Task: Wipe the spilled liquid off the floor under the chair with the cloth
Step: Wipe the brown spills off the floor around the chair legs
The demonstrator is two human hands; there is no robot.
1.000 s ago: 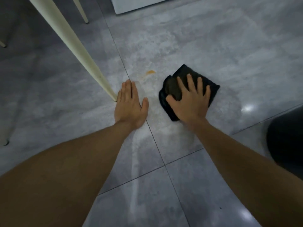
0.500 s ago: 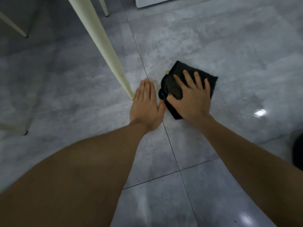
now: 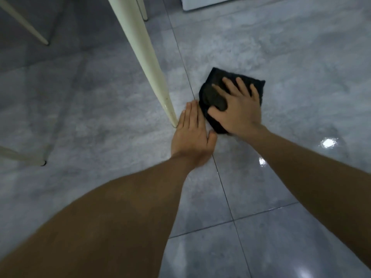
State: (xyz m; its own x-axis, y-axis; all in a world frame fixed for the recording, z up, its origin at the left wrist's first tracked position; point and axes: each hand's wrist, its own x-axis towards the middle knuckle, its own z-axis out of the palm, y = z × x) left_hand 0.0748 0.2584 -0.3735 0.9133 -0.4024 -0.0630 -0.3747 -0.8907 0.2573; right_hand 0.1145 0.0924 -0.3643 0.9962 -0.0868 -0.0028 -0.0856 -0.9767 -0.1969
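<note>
A folded black cloth (image 3: 215, 83) lies on the grey tiled floor (image 3: 281, 57), just right of a tile joint. My right hand (image 3: 239, 108) presses flat on the cloth with fingers spread, covering its near half. My left hand (image 3: 191, 135) rests palm-down on the floor beside the cloth, fingers together, touching the foot of a cream chair leg (image 3: 146, 63). No orange spill shows; the spot where it lay is under the cloth.
More cream chair legs stand at the upper left (image 3: 26, 27), the far centre (image 3: 141, 9) and the left edge (image 3: 22, 157). A white unit's base (image 3: 204, 2) sits at the top right. Ceiling light glints on the shiny floor (image 3: 328, 142) at the right.
My right hand slid the cloth forward and left over the orange spot, which is now hidden. The view shifted left, so the chair leg sits nearer the centre. My left hand stayed planted.
</note>
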